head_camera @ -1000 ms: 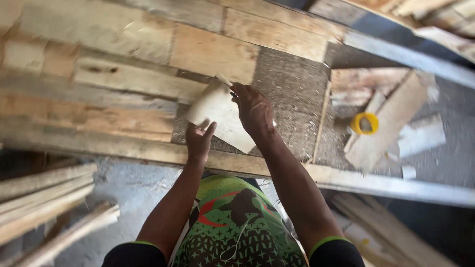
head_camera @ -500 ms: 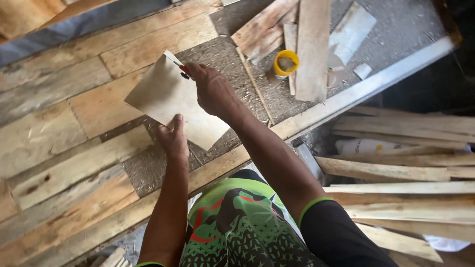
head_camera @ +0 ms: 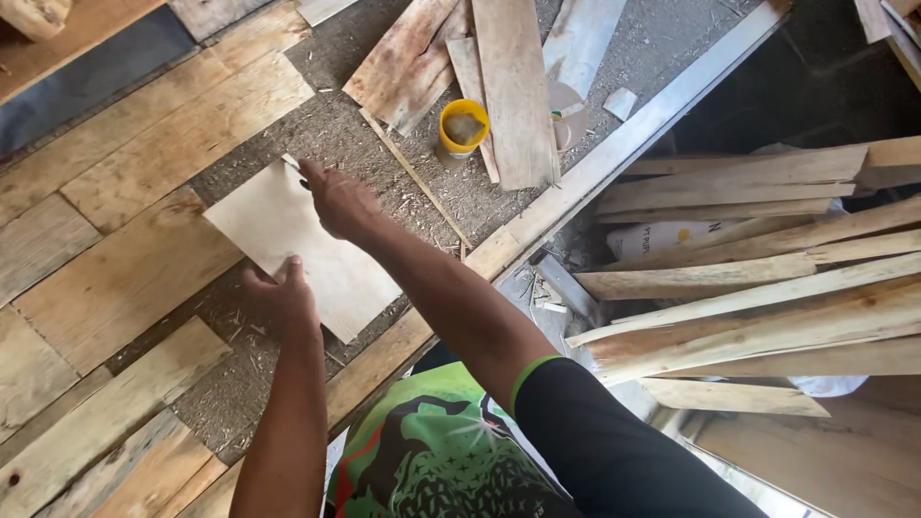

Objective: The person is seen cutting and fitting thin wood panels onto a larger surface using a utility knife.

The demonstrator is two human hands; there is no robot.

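Observation:
A thin, pale plywood sheet [head_camera: 264,219] lies on a rough grey board surface, in a gap between nailed wooden planks. My left hand [head_camera: 280,294] holds the sheet down at its near edge, thumb on top. My right hand [head_camera: 338,203] reaches across the sheet's far right side. Its fingers are closed on a small pencil-like thing [head_camera: 303,180] whose tip touches the sheet near the far corner. Both arms are bare to the black, green-trimmed sleeves.
Pale planks [head_camera: 144,163] cover the surface at left. A yellow cup [head_camera: 463,123] stands beside loose boards [head_camera: 513,86] at the back. A long wooden rail [head_camera: 595,177] edges the surface. A pile of wood slats [head_camera: 767,288] lies lower down at right.
The view has swung round and drawn closer. My left hand stays on the sheet's near edge. My right hand has shifted a little along the sheet's far side.

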